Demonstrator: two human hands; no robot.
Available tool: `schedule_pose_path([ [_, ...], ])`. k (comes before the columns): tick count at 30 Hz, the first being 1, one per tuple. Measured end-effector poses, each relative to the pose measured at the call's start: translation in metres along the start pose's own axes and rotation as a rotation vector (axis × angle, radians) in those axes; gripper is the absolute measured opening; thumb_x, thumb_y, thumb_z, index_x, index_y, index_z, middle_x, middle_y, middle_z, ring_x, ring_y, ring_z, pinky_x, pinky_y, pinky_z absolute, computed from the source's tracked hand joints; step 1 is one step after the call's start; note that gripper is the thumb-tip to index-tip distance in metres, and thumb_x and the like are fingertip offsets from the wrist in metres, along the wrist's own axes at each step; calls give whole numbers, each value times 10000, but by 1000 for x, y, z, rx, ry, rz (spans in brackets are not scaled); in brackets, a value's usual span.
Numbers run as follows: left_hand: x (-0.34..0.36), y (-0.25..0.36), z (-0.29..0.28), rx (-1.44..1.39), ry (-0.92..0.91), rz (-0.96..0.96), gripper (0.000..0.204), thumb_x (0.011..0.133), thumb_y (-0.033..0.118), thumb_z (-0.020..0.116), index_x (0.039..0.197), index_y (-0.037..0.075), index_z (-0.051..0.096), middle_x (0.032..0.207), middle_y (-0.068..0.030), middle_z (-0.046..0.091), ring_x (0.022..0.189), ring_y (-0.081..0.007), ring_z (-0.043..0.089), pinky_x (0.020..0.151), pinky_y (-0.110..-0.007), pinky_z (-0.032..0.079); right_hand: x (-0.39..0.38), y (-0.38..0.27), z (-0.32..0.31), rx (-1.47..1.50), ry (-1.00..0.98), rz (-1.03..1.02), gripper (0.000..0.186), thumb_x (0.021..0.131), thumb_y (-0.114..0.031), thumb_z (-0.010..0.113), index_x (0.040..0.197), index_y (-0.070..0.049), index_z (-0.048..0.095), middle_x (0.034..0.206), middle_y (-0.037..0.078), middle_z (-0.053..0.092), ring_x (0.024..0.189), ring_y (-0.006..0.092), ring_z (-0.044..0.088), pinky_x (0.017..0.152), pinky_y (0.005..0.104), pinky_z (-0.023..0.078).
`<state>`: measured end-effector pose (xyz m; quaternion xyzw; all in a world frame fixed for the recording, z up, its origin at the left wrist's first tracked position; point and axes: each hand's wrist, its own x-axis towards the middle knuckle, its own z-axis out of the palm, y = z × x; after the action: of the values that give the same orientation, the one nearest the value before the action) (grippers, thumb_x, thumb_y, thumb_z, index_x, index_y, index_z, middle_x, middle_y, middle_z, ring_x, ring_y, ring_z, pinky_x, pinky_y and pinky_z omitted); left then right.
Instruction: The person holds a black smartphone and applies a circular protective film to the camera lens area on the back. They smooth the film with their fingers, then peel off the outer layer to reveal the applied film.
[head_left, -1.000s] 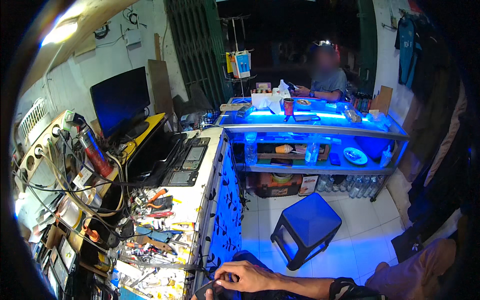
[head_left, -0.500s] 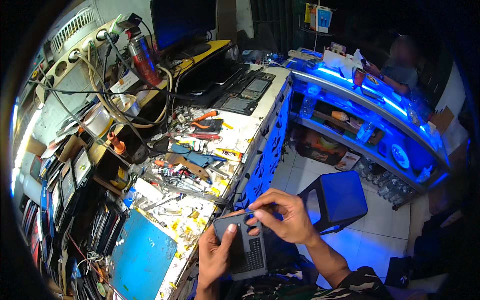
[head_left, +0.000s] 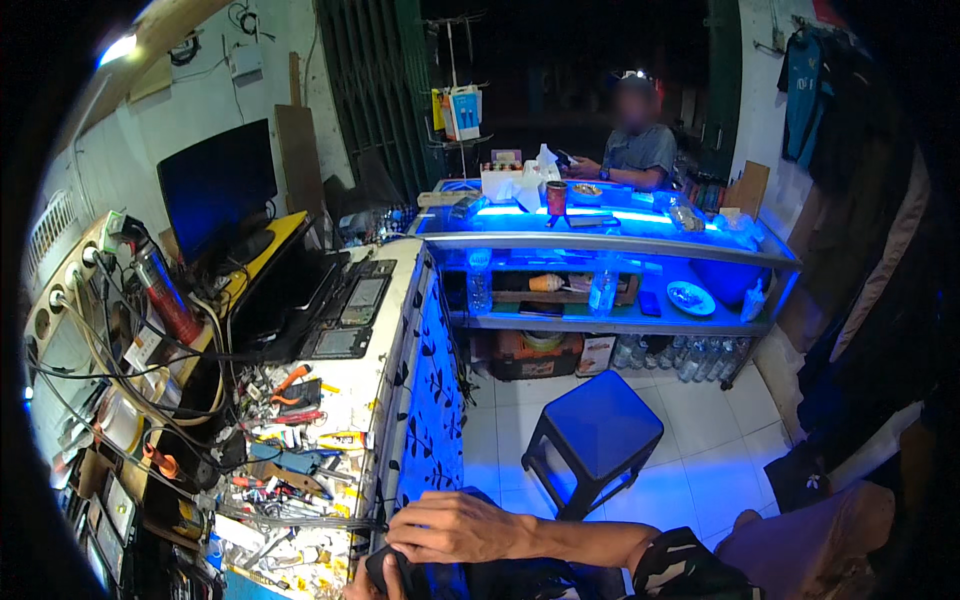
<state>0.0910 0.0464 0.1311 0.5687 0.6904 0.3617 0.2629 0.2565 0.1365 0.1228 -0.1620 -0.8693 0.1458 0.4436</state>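
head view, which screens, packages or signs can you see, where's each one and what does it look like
Monitor: dark flat screen, off, at the back left of the workbench by the wall.
Hanging packages: small blue, white and yellow packs on a rack by the green grille.
Box: white and orange carton on the floor under the blue-lit counter.
Bottles: clear plastic ones in a row beside that box.

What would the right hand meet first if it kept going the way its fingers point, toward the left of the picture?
Probably the cluttered workbench edge with its loose tools. The right hand lies over a dark device, fingers aimed left; depth is unclear.
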Motion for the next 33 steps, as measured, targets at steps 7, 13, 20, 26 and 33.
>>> schedule_pose_path([
  [7,-3,6,-6,124,-147,1,317,949,247,536,996,-53,625,759,-227,636,651,-298,607,618,-379,453,-13,17,21,3,-110,-73,154,802,-158,603,806,-16,544,789,91,521,775,247,567,715,344,457],
  [13,-9,-27,2,181,-30,130,296,928,248,573,827,-22,637,646,-226,529,570,-375,479,551,-457,360,-22,20,24,-128,-244,-118,116,826,-139,561,784,-35,529,773,77,499,777,231,561,721,331,449],
  [20,-19,-74,9,397,-147,479,597,809,-26,616,1368,121,469,1004,-172,493,826,-317,494,667,-383,426,-21,26,31,254,-295,120,121,775,-112,647,803,-11,587,723,67,554,658,206,575,612,309,476],
  [26,-8,-62,9,-361,-218,-160,250,935,200,602,929,-48,637,682,7,623,582,-37,504,533,-219,424,-27,19,28,522,-208,382,144,762,-82,716,819,-1,611,715,20,589,611,104,551,557,252,450],
  [33,-8,-62,14,-388,-159,-172,251,897,183,649,842,-61,661,689,-9,640,613,-33,538,533,-203,427,-35,24,34,389,-38,419,251,874,-151,630,724,10,509,647,55,479,554,122,459,507,287,382],
])
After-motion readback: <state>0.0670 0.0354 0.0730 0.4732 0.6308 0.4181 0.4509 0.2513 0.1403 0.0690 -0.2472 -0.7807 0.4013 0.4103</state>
